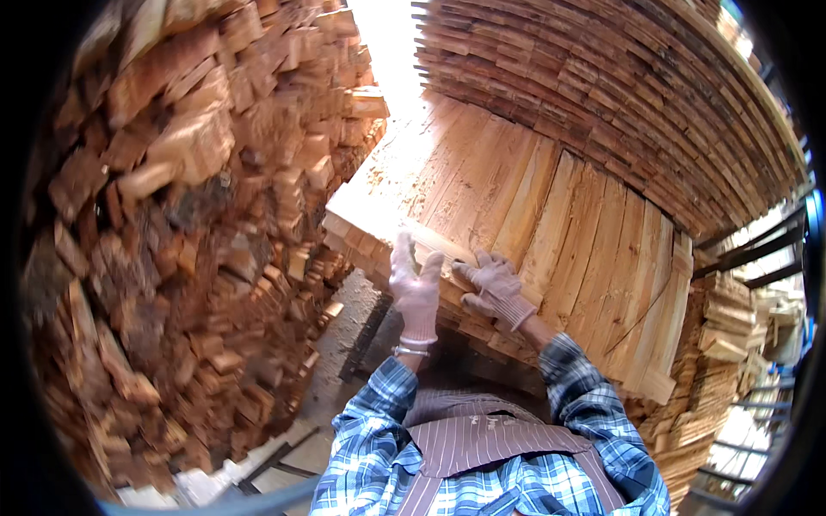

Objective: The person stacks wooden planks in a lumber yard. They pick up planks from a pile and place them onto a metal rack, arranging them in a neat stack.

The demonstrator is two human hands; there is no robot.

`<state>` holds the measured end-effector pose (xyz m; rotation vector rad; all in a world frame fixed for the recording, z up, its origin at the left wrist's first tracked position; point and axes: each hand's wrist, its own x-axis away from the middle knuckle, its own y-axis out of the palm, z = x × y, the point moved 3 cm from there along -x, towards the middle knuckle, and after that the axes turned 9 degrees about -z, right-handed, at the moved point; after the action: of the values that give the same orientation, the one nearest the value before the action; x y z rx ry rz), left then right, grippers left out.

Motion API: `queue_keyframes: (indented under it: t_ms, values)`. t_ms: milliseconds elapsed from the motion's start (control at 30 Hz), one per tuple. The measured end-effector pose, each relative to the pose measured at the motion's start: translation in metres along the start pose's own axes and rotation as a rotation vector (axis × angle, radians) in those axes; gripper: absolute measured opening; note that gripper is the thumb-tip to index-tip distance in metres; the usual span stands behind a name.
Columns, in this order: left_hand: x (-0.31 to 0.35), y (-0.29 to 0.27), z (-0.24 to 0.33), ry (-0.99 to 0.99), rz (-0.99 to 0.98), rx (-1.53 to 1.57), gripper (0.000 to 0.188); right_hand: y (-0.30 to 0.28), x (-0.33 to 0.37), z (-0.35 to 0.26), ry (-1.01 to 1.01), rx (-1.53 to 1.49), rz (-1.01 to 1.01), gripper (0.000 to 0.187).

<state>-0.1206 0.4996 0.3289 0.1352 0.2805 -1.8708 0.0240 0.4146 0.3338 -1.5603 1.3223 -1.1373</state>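
Both hands wear pale pinkish work gloves and are at the near edge of a waist-high stack of boards (551, 228). My left hand (416, 288) is raised at the edge, its fingers stretched and apart, with nothing visibly held. A narrow wooden strip (437, 242) lies along this edge, between and behind the hands; whether the left fingers touch it is unclear. My right hand (496, 285) lies palm down over the strip and the board ends, fingers spread and pointing left. Its palm is hidden.
A high heap of offcut wood blocks (202, 215) fills the left side. Behind the boards rises a wall of stacked planks (594, 95). More stacked timber (701, 387) stands at right, near dark metal bars (770, 258). Concrete floor (348, 331) shows at lower left of the stack.
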Motion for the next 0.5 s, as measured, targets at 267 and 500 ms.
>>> queue_keyframes:
  t_ms: [267, 500]
  values:
    - [-0.09, 0.063, -0.064, 0.63, -0.578, -1.237, 0.054, 0.023, 0.019, 0.009, 0.052, 0.061, 0.343, 0.044]
    - [-0.102, 0.05, -0.09, 0.507, -0.757, -0.97, 0.07, -0.036, 0.203, 0.12, 1.224, -0.034, 0.383, 0.069]
